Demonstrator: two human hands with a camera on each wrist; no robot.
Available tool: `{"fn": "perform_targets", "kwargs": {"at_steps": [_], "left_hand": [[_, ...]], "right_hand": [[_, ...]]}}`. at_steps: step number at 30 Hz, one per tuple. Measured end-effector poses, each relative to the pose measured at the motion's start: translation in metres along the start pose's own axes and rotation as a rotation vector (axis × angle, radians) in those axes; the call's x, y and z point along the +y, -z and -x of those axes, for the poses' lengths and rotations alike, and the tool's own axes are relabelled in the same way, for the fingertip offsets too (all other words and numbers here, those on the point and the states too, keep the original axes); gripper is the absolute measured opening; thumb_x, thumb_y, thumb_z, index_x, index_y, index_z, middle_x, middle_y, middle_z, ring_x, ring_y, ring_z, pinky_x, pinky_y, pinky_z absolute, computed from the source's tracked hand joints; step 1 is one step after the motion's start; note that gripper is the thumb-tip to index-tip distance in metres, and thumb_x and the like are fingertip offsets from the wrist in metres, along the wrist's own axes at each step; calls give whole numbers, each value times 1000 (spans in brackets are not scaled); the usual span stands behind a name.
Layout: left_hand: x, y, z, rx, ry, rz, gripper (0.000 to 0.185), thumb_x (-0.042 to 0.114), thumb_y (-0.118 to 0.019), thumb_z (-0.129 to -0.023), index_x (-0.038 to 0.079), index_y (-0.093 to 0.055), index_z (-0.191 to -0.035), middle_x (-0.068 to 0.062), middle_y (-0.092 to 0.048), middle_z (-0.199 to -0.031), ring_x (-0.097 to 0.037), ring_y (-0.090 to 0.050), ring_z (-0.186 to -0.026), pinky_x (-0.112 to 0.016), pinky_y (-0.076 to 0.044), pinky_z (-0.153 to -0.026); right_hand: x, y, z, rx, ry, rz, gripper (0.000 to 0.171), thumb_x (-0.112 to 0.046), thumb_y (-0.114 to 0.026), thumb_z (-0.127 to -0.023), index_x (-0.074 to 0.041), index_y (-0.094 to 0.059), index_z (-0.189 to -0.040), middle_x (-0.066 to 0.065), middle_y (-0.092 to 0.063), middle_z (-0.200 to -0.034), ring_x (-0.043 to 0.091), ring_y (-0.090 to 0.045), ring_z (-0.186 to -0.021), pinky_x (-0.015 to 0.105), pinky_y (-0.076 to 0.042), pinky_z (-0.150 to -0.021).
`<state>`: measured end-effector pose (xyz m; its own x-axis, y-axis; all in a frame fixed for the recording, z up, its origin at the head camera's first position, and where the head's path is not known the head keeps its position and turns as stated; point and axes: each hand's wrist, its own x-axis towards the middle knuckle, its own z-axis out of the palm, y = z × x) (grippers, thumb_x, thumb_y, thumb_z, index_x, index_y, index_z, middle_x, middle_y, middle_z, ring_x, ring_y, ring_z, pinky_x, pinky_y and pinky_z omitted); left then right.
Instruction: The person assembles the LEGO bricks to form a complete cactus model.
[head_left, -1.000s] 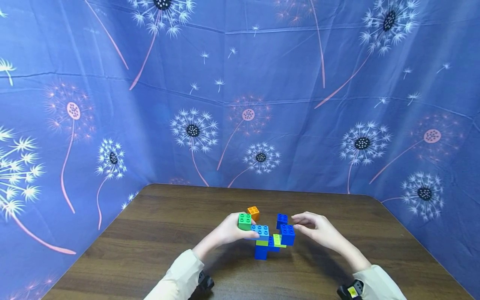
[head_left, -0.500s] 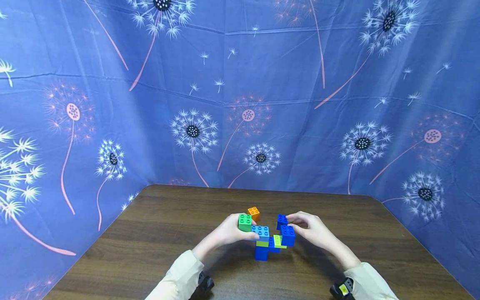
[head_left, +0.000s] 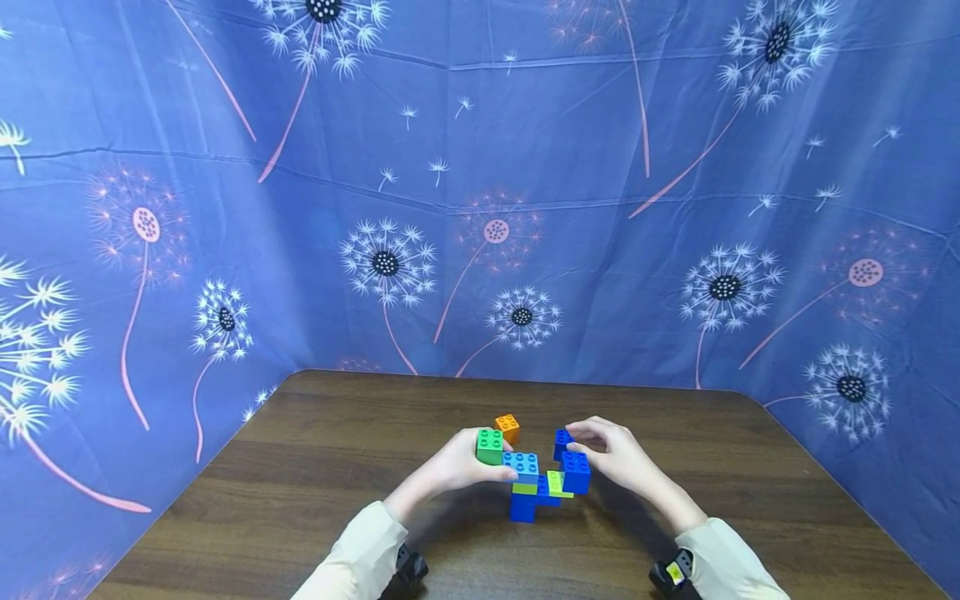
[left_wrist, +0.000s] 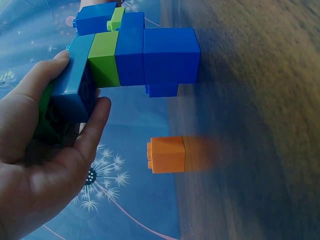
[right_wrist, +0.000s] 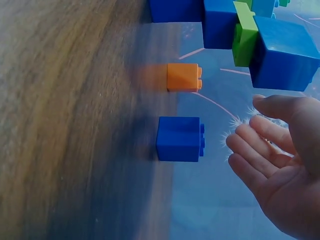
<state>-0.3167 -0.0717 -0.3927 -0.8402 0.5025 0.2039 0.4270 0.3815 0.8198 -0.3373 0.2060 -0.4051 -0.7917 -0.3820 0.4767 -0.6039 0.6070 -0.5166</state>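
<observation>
A brick structure stands on the wooden table: a dark blue base, lime pieces, a light blue brick and a green brick on its left arm, and a blue brick on its right. My left hand grips the left arm, thumb and fingers curled round the light blue brick. My right hand hovers with relaxed fingers just right of the structure, near a loose blue brick and not touching it. A loose orange brick lies behind.
Blue dandelion-print cloth walls the table at the back and both sides. The orange brick and the loose blue brick sit just behind the structure. Bare wood lies to the left, right and front.
My right hand has moved left, from beside the structure to close by its right blue brick and the loose blue brick. The left hand and structure have stayed put.
</observation>
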Motion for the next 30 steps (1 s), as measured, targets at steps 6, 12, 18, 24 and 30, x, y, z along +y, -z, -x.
{"fn": "perform_targets", "kwargs": {"at_steps": [6, 12, 18, 24, 30], "left_hand": [[1, 0, 0, 0, -4, 2, 31, 24, -76, -79, 5, -65, -101, -3, -67, -88, -11, -59, -73, -22, -51, -67], [1, 0, 0, 1, 1, 9, 30, 21, -76, -79, 6, -65, -103, -4, -68, -90, -10, -59, -73, -22, -51, -67], [23, 3, 9, -3, 2, 3, 27, 14, -73, -81, 0, -65, -102, -8, -68, -88, -9, -58, -71, -21, -50, -67], [4, 0, 1, -3, 5, -7, 29, 21, -75, -80, 5, -66, -102, -3, -68, -86, -10, -58, -71, -22, -50, -66], [0, 0, -1, -6, -17, -7, 31, 24, -76, -78, 5, -66, -99, -2, -67, -81, -9, -58, -68, -22, -49, -63]], "right_hand": [[-1, -5, -5, 9, -78, 18, 28, -16, -70, -83, -3, -66, -108, 9, -68, -102, 25, -66, -94, 40, -52, -84], [0, -9, -8, 29, -117, 30, 28, -16, -72, -82, -3, -67, -106, 11, -68, -101, 27, -66, -95, 43, -51, -85], [0, -11, -11, 24, -163, 20, 32, -18, -72, -82, 0, -66, -107, 13, -67, -103, 29, -65, -97, 45, -50, -87], [4, -13, -13, 10, -178, 11, 34, -18, -73, -81, 1, -65, -108, 14, -67, -104, 31, -64, -98, 46, -49, -88], [6, -15, -14, 4, -160, 25, 35, -16, -73, -81, 3, -65, -109, 15, -65, -104, 33, -62, -99, 48, -48, -89]]}}
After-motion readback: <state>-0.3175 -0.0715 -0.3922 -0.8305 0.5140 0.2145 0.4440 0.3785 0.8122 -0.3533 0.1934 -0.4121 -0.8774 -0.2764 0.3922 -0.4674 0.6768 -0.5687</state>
